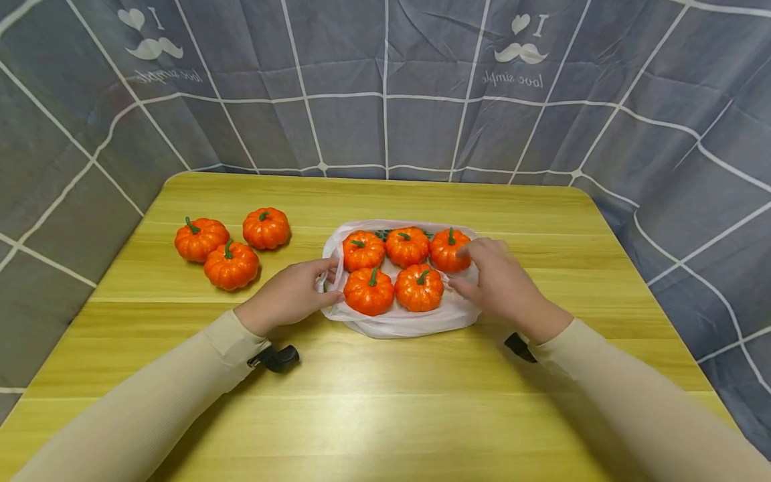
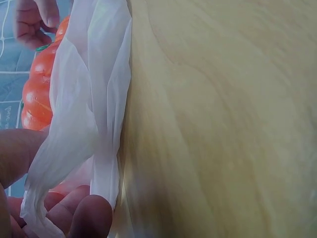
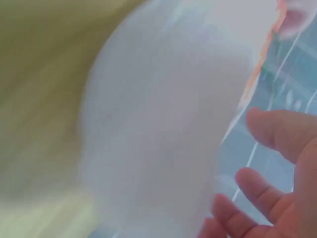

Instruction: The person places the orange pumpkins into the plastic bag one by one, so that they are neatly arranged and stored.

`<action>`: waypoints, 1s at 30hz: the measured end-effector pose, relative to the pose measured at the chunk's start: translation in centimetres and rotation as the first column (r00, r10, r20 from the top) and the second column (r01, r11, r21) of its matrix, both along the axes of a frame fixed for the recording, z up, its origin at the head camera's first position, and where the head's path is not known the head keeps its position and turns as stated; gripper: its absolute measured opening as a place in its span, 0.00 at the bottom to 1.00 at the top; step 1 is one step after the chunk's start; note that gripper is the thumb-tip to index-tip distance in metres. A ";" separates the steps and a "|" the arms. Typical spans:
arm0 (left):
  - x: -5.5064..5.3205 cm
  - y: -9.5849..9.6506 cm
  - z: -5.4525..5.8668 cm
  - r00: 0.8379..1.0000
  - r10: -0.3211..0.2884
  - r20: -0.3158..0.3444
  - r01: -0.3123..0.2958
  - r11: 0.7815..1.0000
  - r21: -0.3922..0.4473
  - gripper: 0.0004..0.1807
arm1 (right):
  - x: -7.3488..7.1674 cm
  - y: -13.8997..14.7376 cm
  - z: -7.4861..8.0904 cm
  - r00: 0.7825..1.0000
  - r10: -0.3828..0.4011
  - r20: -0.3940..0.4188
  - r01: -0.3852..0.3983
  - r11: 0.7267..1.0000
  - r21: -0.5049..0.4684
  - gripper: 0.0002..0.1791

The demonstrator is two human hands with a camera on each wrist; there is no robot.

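A thin white plastic bag point(image 1: 415, 327) lies on the table with several small orange toy pumpkins point(image 1: 369, 294) in its opening, set in two rows. My left hand point(image 1: 295, 292) is at the bag's left end. In the left wrist view, its thumb and curled fingers point(image 2: 91, 218) hold a strip of the white plastic. At the right end hovers my right hand point(image 1: 502, 278), its fingers relaxed and apart, near the back right pumpkin point(image 1: 450, 252). The right wrist view is blurred, but the fingers point(image 3: 265, 196) there stand apart from the bag's side point(image 3: 158, 129).
Three more pumpkins point(image 1: 231, 266) sit in a group at the left of the wooden table point(image 1: 385, 415). Behind the pumpkins in the bag, a dark green patterned strip point(image 1: 382, 234) shows. Grey-blue checked cloth point(image 1: 355, 134) hangs around the back and sides.
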State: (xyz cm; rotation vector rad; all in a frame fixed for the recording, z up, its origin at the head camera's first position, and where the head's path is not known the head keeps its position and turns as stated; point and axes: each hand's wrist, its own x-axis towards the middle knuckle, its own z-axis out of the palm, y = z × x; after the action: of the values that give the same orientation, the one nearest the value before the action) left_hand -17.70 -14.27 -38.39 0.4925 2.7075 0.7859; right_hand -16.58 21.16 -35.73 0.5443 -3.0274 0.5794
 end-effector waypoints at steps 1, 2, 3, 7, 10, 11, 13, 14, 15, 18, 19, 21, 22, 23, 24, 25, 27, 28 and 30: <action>0.0 0.0 0.0 1.000 0.000 -0.002 0.000 1.000 0.001 0.41 | -0.2 0.7 0.1 0.999 -0.035 -0.005 0.035 0.999 0.026 0.23; 0.0 0.0 0.0 1.000 -0.001 -0.003 0.001 1.000 0.002 0.41 | -0.3 1.3 0.2 0.998 -0.063 0.001 0.063 0.996 0.057 0.23; 0.0 0.0 0.0 1.000 -0.002 -0.003 0.002 1.000 0.005 0.41 | -0.5 1.9 0.2 0.997 -0.080 0.015 0.078 0.993 0.091 0.24; -0.1 0.0 0.0 1.000 -0.002 0.003 0.002 1.000 0.006 0.41 | -1.0 3.5 -0.2 0.993 -0.073 0.097 0.050 0.973 0.225 0.33; -0.1 0.0 0.1 1.000 -0.001 0.009 0.000 1.000 0.008 0.41 | -1.2 3.9 -0.5 0.991 -0.043 0.130 0.003 0.955 0.297 0.37; -0.1 0.1 0.1 1.000 0.000 0.010 0.000 1.000 0.010 0.41 | -1.2 3.9 -0.7 0.990 -0.041 0.133 -0.003 0.949 0.316 0.38; 0.0 0.1 0.1 1.000 0.001 0.014 -0.001 1.000 0.011 0.41 | -1.3 3.9 -0.8 0.990 -0.044 0.134 -0.004 0.940 0.342 0.41; 0.0 0.1 0.1 1.000 0.002 0.016 -0.002 1.000 0.012 0.41 | -1.3 3.8 -0.9 0.991 -0.042 0.127 -0.006 0.935 0.355 0.42; 0.0 0.1 0.1 1.000 0.003 0.018 -0.003 1.000 0.012 0.42 | -1.3 3.7 -1.0 0.992 -0.042 0.119 -0.005 0.930 0.368 0.42; 0.0 0.0 0.1 1.000 0.004 0.022 -0.004 1.000 0.013 0.42 | -1.3 3.3 -1.2 0.997 -0.004 0.074 -0.028 0.904 0.426 0.38; 0.0 0.0 0.1 1.000 0.003 0.020 -0.004 1.000 0.014 0.42 | -1.3 3.2 -1.4 0.998 0.012 0.055 -0.036 0.896 0.442 0.34; 0.0 0.0 0.0 1.000 0.000 0.018 0.000 1.000 0.016 0.42 | -1.3 3.2 -1.6 0.999 0.053 0.009 -0.051 0.879 0.474 0.24; 0.0 0.0 -0.1 1.000 0.000 0.017 0.000 1.000 0.015 0.42 | -1.3 3.2 -1.7 0.998 0.068 -0.015 -0.053 0.875 0.482 0.19; 0.0 0.0 -0.1 1.000 -0.001 0.016 0.001 1.000 0.015 0.42 | -1.3 3.2 -1.7 0.996 0.076 -0.037 -0.049 0.873 0.485 0.16; 0.0 0.0 -0.1 1.000 -0.002 0.015 0.001 1.000 0.016 0.42 | -1.2 3.2 -1.7 0.995 0.079 -0.055 -0.042 0.874 0.484 0.14; -0.1 0.0 -0.2 1.000 -0.003 0.015 0.003 1.000 0.017 0.42 | -1.1 3.3 -1.7 0.994 0.083 -0.073 -0.037 0.872 0.488 0.13; -0.1 0.1 -0.2 1.000 -0.001 0.016 0.000 1.000 0.019 0.41 | -1.0 3.2 -1.5 0.992 0.077 -0.099 -0.019 0.875 0.484 0.14; -0.1 0.1 -0.2 1.000 0.000 0.017 0.000 1.000 0.020 0.41 | -1.0 3.2 -1.3 0.992 0.068 -0.106 -0.009 0.878 0.478 0.15; -0.1 0.1 -0.2 1.000 0.000 0.017 0.000 1.000 0.024 0.41 | -0.8 3.2 -1.0 0.993 0.045 -0.114 0.012 0.890 0.456 0.17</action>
State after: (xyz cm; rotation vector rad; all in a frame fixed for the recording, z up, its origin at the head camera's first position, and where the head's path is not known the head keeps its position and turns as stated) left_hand -17.80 -14.21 -38.56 0.4892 2.6854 0.8191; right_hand -17.40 24.34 -36.73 0.5869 -3.0366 -0.1792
